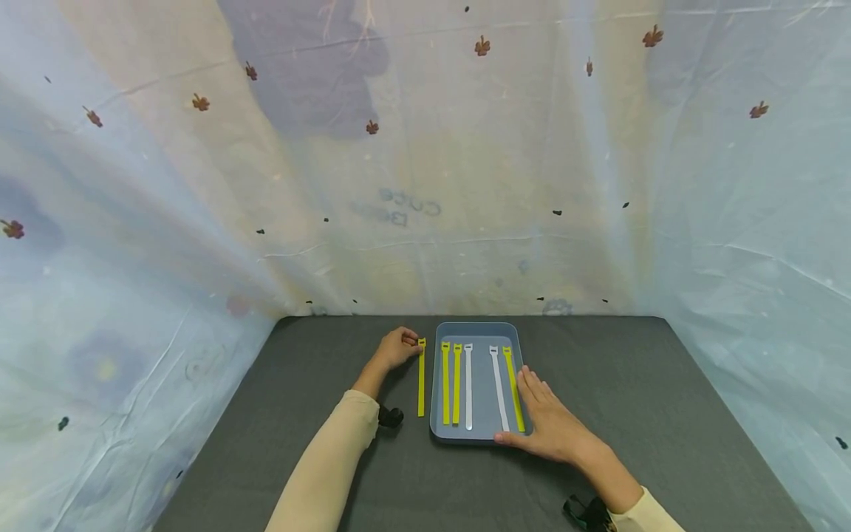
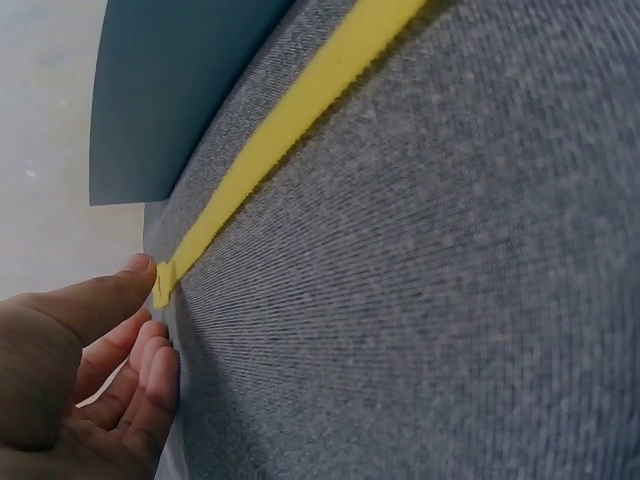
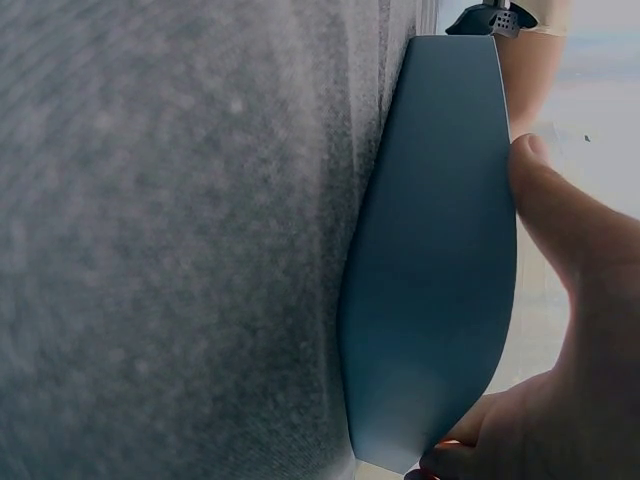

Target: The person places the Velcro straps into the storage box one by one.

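Note:
A yellow hook-and-loop cable tie (image 1: 421, 380) with a slotted head lies lengthwise on the dark cloth, left of a blue-grey tray (image 1: 484, 436). My left hand (image 1: 397, 347) is at its far end, the thumb and fingertips pinching the head, as the left wrist view also shows the tie (image 2: 255, 160) running away from the thumb. Inside the tray, two yellow ties (image 1: 445, 384) and a white tie (image 1: 468, 388) lie at the left; another white tie (image 1: 499, 388) and a yellow one (image 1: 513, 388) lie at the right. My right hand (image 1: 555, 425) rests on the tray's near right corner, fingers extended along the side, thumb on the front rim.
Dark grey cloth (image 1: 665, 428) covers the table. A pale patterned sheet (image 1: 452, 162) hangs behind it and along both sides. Each wrist wears a small black camera, such as the one on the left wrist (image 1: 391, 417).

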### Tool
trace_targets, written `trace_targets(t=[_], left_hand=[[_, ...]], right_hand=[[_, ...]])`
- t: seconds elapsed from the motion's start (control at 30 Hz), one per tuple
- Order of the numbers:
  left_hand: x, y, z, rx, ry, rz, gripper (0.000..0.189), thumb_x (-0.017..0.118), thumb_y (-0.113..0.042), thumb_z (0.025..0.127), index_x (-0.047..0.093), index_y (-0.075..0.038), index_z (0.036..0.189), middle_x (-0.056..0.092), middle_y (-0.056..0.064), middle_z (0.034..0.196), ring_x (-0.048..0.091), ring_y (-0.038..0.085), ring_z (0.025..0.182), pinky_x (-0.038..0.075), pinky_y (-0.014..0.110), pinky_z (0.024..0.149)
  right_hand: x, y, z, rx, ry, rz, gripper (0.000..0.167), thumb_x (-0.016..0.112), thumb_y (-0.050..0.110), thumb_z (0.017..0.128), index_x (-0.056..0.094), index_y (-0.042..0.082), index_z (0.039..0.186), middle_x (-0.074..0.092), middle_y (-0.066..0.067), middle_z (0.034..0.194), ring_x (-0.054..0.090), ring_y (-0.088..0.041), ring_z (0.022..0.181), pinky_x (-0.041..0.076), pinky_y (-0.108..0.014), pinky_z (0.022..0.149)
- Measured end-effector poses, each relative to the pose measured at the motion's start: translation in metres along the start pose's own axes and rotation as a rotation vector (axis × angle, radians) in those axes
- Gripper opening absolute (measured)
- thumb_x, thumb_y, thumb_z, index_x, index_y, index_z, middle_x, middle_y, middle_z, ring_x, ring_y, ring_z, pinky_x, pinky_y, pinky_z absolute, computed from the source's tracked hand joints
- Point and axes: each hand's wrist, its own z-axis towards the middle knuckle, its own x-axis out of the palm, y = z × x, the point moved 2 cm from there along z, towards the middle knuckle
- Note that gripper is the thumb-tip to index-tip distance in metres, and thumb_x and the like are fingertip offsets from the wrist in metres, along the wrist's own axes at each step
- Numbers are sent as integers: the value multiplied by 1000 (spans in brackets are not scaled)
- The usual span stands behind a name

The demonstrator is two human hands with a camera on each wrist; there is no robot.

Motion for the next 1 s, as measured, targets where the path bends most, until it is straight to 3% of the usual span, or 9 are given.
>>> trace_targets(t=[0.33,1.0], left_hand=[[5,0,2,-23,9,5,32,79,-12,100,67,3,126,69,17,119,67,32,107,58,49,96],[10,-5,-2,29,-29,22,34,81,-6,97,65,3,126,64,17,116,64,32,106,57,49,98]], right_hand=[[-3,3,-1,4,1,11,131,73,78,87,19,-11,166,14,-30,175,18,-46,163,22,-62,131],[-3,3,-2,-11,-5,2,130,72,79,87,21,-12,166,16,-31,174,19,-46,162,23,-62,131]])
